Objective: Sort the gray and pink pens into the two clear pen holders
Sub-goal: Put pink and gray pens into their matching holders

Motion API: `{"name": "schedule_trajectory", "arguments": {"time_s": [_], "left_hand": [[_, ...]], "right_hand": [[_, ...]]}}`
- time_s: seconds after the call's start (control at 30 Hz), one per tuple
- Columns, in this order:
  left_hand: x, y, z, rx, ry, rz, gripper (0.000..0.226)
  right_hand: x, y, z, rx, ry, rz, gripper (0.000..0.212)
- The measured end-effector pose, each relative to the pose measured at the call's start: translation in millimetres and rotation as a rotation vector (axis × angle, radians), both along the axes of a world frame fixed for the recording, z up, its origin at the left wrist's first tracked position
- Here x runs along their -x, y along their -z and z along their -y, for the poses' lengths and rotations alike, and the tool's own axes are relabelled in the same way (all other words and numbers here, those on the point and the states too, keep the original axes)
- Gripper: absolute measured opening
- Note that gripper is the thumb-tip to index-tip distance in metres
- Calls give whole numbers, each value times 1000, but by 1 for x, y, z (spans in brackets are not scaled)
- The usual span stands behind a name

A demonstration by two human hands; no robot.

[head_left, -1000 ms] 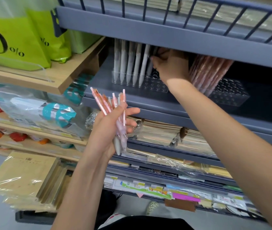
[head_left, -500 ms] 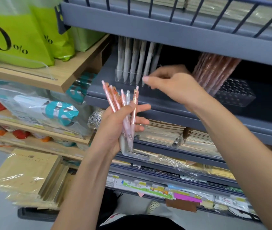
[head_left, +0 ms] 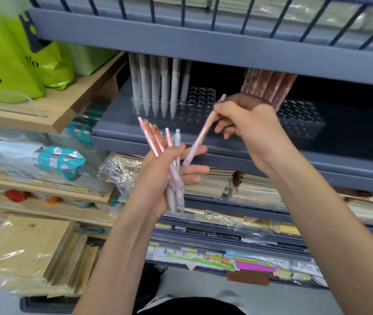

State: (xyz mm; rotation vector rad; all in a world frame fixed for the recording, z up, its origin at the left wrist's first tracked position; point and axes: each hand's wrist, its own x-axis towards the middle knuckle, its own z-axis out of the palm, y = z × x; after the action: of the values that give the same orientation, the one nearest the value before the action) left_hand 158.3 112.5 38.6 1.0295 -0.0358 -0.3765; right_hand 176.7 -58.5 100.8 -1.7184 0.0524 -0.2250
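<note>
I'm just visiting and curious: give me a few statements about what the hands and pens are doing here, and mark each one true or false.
1. The right hand pinches one pink pen. True.
2. The left hand holds nothing. False: it grips a bunch of pens, mostly pink, with at least one gray among them.
3. The gray pens on the shelf stand in the left clear pen holder. True.
4. The shelved pink pens share that holder with the gray ones. False: they lean in the right clear pen holder, apart from the gray ones.
</note>
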Motion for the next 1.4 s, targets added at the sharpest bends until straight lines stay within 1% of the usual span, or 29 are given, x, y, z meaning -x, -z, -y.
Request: {"name": "schedule_trajectory", "arguments": {"time_s": [0.07, 0.13, 0.23, 0.33, 0.4, 0.47, 0.53, 0.6, 0.7, 0.73, 0.77, 0.8, 0.83, 0.9, 0.93, 0.97, 1.0, 1.03, 1.1, 1.17, 1.23, 1.3, 1.4], "left_hand": [[3, 0, 10, -68, 10, 41, 28], [5, 0, 23, -127, -1, 73, 25], [10, -2, 46, -147, -13, 66, 21], [16, -6, 67, -143, 7, 48, 15], [19, -7, 79, -103, -14, 28, 10], [21, -7, 88, -94, -33, 36, 5], [23, -7, 93, -98, -36, 53, 6], [25, -8, 96, -109, -22, 62, 8], [28, -7, 99, -120, -11, 94, 11], [28, -7, 99, -122, -28, 99, 15], [28, -6, 101, -123, -53, 96, 22], [28, -6, 102, -129, -84, 96, 28], [28, -7, 103, -124, -111, 91, 28], [29, -9, 105, -96, -145, 99, 19], [29, -9, 106, -100, -159, 104, 27], [30, -11, 106, -101, -158, 91, 32], [29, -10, 105, -98, -166, 78, 26], [28, -11, 104, -85, -173, 47, 21], [26, -11, 103, -89, -174, -1, 35], [25, -10, 102, -88, -168, -11, 39], [26, -9, 100, -73, -143, -22, 39], [25, -9, 98, -73, -126, -20, 37], [23, -5, 90, -81, -110, -2, 34]], "right_hand": [[9, -1, 11, -102, 42, 59, 7], [19, 3, 21, -125, 26, 72, 5], [34, 10, 39, -48, -25, 14, 10], [46, 14, 64, -20, -18, 25, 5], [50, 13, 84, -74, 71, 88, 4], [50, 11, 107, -171, 215, 139, 7], [48, 9, 126, -252, 349, 181, 8], [41, 7, 141, -295, 433, 251, 9], [22, 4, 155, -334, 467, 328, 24], [14, 2, 157, -383, 462, 325, 27], [8, 1, 158, -366, 464, 310, 30], [2, 1, 159, -291, 479, 289, 35], [-3, 2, 159, -173, 500, 264, 42], [-10, 5, 160, 59, 527, 218, 46], [-13, 6, 159, 199, 519, 189, 43], [-16, 6, 158, 332, 490, 156, 35], [-19, 5, 157, 434, 470, 135, 26], [-22, 4, 155, 468, 451, 132, 22], [-27, 3, 151, 496, 417, 140, 21], [-30, 3, 147, 659, 387, 109, 20], [-33, 2, 146, 773, 355, 79, 20], [-35, 1, 144, 826, 332, 86, 20], [-36, -1, 140, 892, 339, 94, 27]]}}
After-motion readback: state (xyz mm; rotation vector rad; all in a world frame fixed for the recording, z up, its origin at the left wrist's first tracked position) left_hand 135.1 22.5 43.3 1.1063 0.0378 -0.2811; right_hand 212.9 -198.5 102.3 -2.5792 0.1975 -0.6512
